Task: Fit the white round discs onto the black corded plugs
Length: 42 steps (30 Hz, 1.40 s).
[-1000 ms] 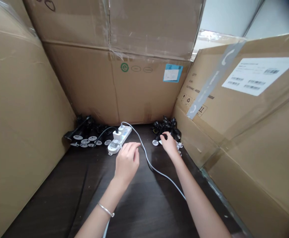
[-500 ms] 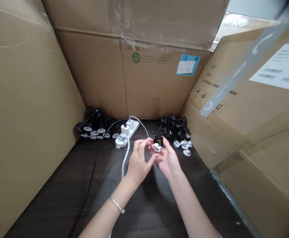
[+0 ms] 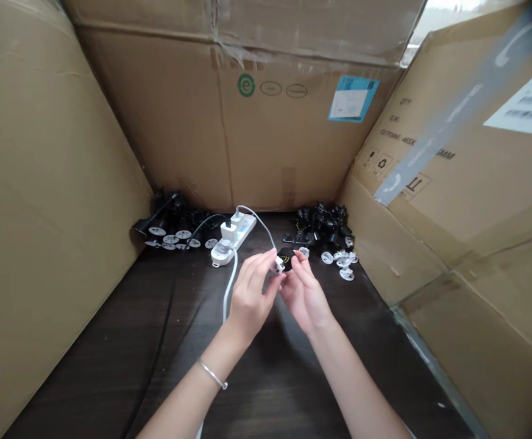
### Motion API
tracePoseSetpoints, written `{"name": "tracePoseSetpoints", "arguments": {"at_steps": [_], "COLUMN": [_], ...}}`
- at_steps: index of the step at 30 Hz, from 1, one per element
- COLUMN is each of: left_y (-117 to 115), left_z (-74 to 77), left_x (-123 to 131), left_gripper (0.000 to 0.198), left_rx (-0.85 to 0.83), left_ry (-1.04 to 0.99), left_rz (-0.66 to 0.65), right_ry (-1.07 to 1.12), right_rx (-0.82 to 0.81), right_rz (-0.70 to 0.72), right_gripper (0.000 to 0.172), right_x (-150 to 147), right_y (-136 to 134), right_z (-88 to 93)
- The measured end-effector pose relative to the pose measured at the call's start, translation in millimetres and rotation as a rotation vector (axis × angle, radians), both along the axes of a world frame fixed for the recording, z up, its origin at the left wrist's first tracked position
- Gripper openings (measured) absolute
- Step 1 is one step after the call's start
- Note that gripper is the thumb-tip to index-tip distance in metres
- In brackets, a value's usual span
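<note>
My left hand (image 3: 250, 290) and my right hand (image 3: 305, 291) meet over the middle of the dark table (image 3: 110, 366). Together they pinch a small black-and-white part (image 3: 282, 263) between their fingertips. A silver bracelet (image 3: 211, 374) sits on my left wrist. Just behind the hands lies a white power strip (image 3: 233, 242) with plugs in it, and its white cable (image 3: 230, 286) runs toward me under my left hand. To the right lies a heap of black parts (image 3: 321, 223) with loose white discs (image 3: 341, 263) in front of it.
Another row of black parts with white discs (image 3: 172, 230) lies at the back left. Large cardboard boxes wall the table in: left (image 3: 41, 201), behind (image 3: 266, 122), right (image 3: 476, 201). A black cable (image 3: 156, 347) crosses the table on the left.
My right hand picked a part from the right heap and brought it to the middle. My left hand left the power strip and joined it on the part.
</note>
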<state>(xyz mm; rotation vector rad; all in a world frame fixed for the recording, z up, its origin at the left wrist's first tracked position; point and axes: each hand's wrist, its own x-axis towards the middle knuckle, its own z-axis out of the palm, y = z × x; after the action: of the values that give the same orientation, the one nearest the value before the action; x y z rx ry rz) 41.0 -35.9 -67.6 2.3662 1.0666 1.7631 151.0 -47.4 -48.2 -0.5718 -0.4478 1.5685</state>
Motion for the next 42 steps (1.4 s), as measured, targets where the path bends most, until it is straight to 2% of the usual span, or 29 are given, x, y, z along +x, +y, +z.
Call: {"name": "tracePoseSetpoints", "arguments": {"at_steps": [8,15,19,22,26,28,30,32,35,37,39,42], "left_y": [0.0,2.0,3.3,2.4,0.6,-0.4,-1.4,-2.3,-2.3,-1.3,0.1,0.8], "left_z": [1.0,4.8,3.4,0.8,1.2,3.7,6.7,8.8,9.2,7.9,6.0,3.6], "left_x": [-1.8,-3.4,-2.3,0.3,3.2,3.0,2.0,0.8,0.2,0.9,2.1,4.3], "left_gripper": [0.039,0.036,0.034,0.045,0.075,0.069,0.051,0.039,0.035,0.035,0.036,0.037], "left_rx": [0.072,0.041,-0.006,-0.062,-0.211,-0.325,-0.392,-0.399,-0.398,-0.452,-0.542,-0.667], "left_ry": [0.093,0.019,0.013,-0.028,-0.201,-0.209,-0.170,-0.138,-0.143,-0.173,-0.206,-0.285], "left_rz": [-0.026,-0.002,-0.019,-0.072,-0.185,-0.234,-0.247,-0.197,-0.066,-0.037,-0.104,-0.278], "right_ry": [-0.001,0.023,-0.003,-0.120,-0.208,-0.222,-0.227,-0.227,-0.239,-0.255,-0.270,-0.289], "right_rx": [0.008,0.037,0.038,0.083,0.107,0.102,0.106,0.114,0.118,0.120,0.123,0.119], "right_rz": [0.022,0.115,0.107,0.091,0.050,0.033,0.018,0.001,-0.017,-0.022,-0.033,-0.062], "right_gripper": [0.020,0.012,0.015,0.018,0.021,0.022,0.023,0.023,0.023,0.024,0.025,0.023], "right_x": [-1.9,-5.8,-8.7,-10.1,-9.6,-8.3,-6.7,-5.5,-5.0,-5.2,-5.5,-6.0], "right_y": [-2.1,-4.7,-6.8,-7.7,-6.5,-5.4,-4.2,-3.2,-2.4,-2.0,-1.5,-0.4], "right_z": [-1.8,-0.3,0.3,0.6,1.4,1.6,1.1,-0.1,-3.2,-5.5,-7.6,-10.0]}}
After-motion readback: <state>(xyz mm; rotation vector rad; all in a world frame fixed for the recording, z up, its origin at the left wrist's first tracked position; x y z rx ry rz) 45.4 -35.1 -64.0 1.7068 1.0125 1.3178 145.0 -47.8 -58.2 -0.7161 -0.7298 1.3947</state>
